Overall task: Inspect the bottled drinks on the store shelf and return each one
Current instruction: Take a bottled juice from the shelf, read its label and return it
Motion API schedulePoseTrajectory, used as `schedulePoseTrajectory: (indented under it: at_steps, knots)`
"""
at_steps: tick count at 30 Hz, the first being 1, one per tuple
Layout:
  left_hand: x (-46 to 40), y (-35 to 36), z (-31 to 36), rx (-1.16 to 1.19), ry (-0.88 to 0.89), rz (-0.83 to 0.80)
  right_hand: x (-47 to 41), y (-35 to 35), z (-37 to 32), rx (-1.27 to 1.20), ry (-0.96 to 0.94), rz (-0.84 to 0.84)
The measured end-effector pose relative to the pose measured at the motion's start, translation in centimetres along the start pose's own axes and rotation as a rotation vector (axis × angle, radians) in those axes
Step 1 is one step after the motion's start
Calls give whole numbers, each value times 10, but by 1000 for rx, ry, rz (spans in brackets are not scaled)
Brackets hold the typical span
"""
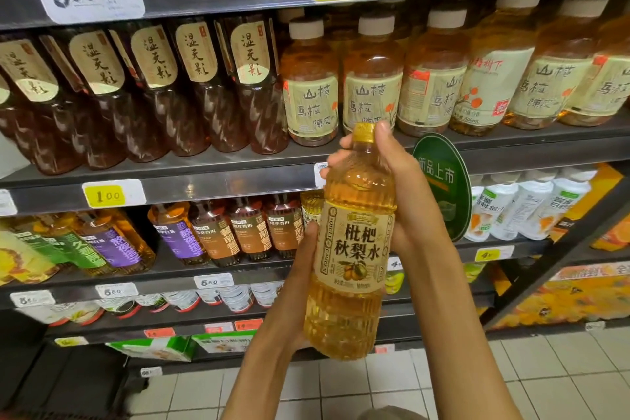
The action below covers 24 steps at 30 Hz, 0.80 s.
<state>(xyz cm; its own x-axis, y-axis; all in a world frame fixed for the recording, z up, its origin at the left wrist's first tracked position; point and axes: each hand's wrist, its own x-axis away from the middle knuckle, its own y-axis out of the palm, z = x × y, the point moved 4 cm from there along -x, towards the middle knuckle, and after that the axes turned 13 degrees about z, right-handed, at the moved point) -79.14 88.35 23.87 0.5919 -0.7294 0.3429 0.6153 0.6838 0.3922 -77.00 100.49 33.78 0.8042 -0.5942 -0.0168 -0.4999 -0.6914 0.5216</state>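
Observation:
I hold a tall bottle of golden-yellow drink (351,249) upright in front of the shelves, its beige label with a pear picture facing me and a yellow cap on top. My right hand (392,174) grips the neck and shoulder from the right, thumb up by the cap. My left hand (305,256) wraps the lower body from the left, mostly hidden behind the bottle. On the shelf above stand dark brown tea bottles (204,89) and amber bottles with white caps (310,85).
The grey metal shelf (218,187) at bottle height carries price tags. Below it stand purple and brown labelled bottles (235,232) and white bottles (531,204). A round green sign (446,181) juts out behind my right hand. White floor tiles (341,385) lie below.

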Motion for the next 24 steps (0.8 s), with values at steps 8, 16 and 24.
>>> schedulePoseTrajectory:
  at_steps: [8, 16, 24]
  knots:
    - [6, 0, 12, -252, 96, 135, -3, -10, 5, 166, 32, 144]
    - [9, 10, 0, 101, -86, -72, -8, -5, 5, -3, 88, -21]
    - [26, 23, 13, 305, -104, -198, -20, -13, 7, -81, 247, 101]
